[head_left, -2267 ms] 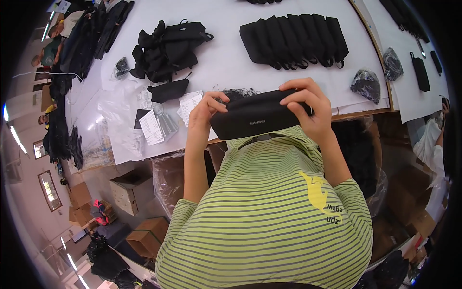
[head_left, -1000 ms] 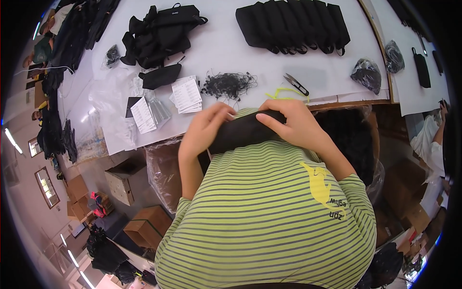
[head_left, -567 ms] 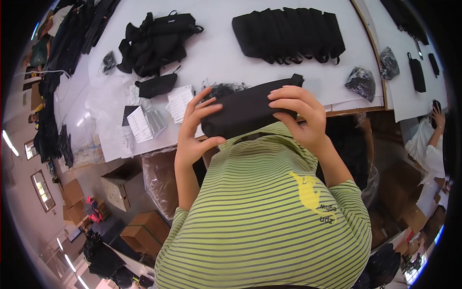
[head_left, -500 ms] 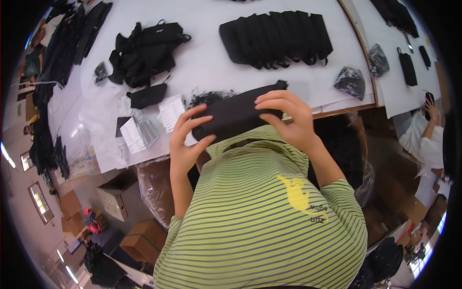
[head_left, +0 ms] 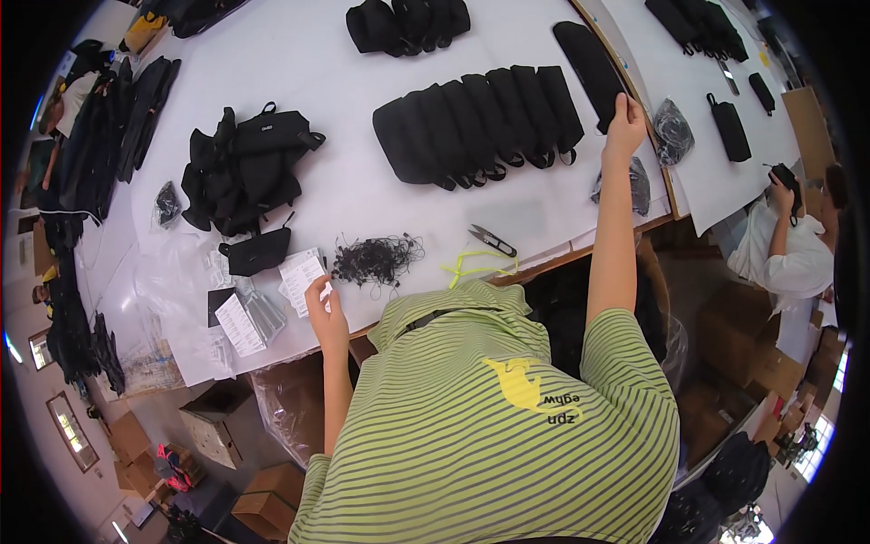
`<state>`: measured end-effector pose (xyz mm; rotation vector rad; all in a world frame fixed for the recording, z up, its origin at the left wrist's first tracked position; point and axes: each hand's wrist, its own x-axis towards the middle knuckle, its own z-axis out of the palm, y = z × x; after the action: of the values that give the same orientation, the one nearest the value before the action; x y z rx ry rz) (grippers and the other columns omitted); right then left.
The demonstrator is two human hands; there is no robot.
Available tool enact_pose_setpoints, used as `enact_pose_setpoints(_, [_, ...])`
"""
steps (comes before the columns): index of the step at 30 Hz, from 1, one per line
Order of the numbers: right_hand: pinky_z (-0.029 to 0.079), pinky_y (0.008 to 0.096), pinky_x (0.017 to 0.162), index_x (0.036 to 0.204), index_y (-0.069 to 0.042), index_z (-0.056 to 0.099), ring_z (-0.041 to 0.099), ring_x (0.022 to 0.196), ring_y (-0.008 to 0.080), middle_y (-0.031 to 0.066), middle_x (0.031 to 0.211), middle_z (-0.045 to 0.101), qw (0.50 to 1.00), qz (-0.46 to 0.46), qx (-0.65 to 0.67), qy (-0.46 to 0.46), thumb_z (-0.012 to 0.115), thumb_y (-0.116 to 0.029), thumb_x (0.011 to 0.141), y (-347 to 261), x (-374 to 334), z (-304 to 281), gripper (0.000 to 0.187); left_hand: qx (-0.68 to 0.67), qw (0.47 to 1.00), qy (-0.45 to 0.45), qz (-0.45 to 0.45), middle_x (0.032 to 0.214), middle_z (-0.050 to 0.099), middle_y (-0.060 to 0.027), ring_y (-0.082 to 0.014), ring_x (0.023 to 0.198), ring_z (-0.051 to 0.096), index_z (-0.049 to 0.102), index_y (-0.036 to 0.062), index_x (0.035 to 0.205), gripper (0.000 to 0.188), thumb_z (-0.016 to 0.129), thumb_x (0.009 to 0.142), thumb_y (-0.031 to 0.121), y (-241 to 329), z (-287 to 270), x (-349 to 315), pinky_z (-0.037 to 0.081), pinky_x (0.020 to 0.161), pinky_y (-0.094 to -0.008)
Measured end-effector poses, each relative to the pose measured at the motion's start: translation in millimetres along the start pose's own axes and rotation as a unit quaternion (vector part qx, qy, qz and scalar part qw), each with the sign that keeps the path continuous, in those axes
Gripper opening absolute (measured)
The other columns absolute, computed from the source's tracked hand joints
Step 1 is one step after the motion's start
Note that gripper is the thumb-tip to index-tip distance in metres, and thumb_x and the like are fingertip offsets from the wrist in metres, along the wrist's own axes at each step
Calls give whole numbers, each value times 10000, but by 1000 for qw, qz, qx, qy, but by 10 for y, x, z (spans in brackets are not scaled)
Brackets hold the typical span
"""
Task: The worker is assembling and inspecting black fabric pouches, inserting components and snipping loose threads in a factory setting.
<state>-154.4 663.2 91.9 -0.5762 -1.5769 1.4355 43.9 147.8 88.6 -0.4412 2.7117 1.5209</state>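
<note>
Stretched out to the far right, my right hand (head_left: 625, 129) grips the near end of a long black fabric pouch (head_left: 587, 65). The pouch lies slanting beside a row of similar black pouches (head_left: 476, 125), with a small gap between. My left hand (head_left: 327, 315) is at the table's near edge by some printed paper sheets (head_left: 302, 276). Its fingers are loosely bent and apart, and nothing shows in them. To its right lies a tangled heap of thin black cords (head_left: 376, 261). Small thread snips (head_left: 492, 240) and a yellow-green strap (head_left: 471, 265) rest near my waist.
A pile of black pouches (head_left: 245, 168) lies at the left, with a small black pouch (head_left: 258, 252) below it. More pouches (head_left: 408, 25) lie at the back. Clear plastic bags (head_left: 672, 131) sit at the right by the table edge. A co-worker's hand (head_left: 781, 192) holds a black pouch.
The pouch held in both hands before my chest is now at the far right, in my right hand alone. My left hand has let go and dropped lower. The cords and snips are uncovered.
</note>
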Motion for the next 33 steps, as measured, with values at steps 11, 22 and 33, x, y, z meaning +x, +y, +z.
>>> enact_pose_setpoints(11, [438, 386, 881, 1085, -23, 597, 588, 1017, 334, 193, 1056, 626, 897, 51, -423, -113, 553, -487, 843, 941, 18, -227, 525, 249, 968, 27, 5, 967, 469, -171, -343, 948, 467, 566, 36, 982, 287, 699, 752, 146, -406, 308, -87, 384, 834, -403])
enact_pose_setpoints(22, [438, 267, 718, 1043, -53, 588, 552, 809, 144, 45, 889, 593, 953, -147, -177, -199, 579, -30, 818, -265, -1620, -58, 226, 159, 985, -51, 37, 793, 520, -105, -286, 748, 552, 554, 40, 827, 216, 706, 743, 167, -517, 592, -251, 426, 666, -390])
enact_pose_setpoints(33, [441, 256, 569, 1001, -90, 605, 529, 587, 128, 32, 775, 591, 839, -4, -55, -542, 558, -32, 819, -909, -2675, -15, 197, 168, 985, -8, 47, 808, 508, -92, -222, 660, 545, 544, 29, 864, 124, 636, 808, 90, -355, 574, -275, 435, 603, -321])
